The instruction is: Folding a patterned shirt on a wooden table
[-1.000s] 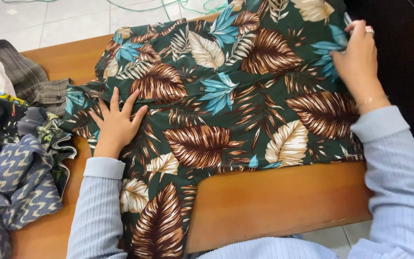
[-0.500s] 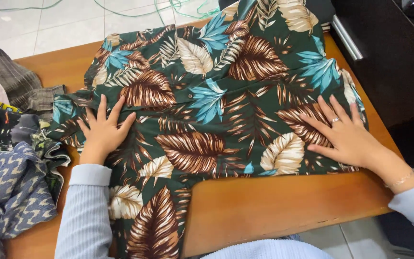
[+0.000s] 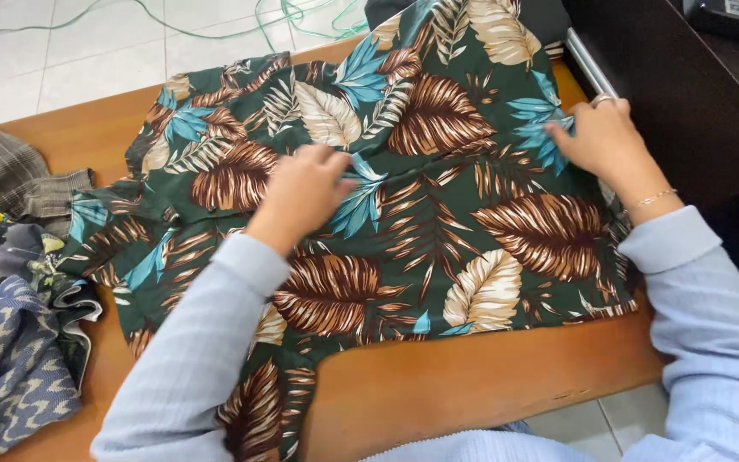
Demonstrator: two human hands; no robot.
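Leaf-print shirt [image 3: 438, 214] under both hands

A heap of crumpled garments [image 3: 6, 342], blue zigzag-patterned and grey checked cloth among them, is seen at the left edge of the wooden bench [image 3: 489, 376]. Green cables [image 3: 258, 17] are strewn across the white tiled floor [image 3: 62, 51]. A dark cabinet [image 3: 686, 94] is set at the right.
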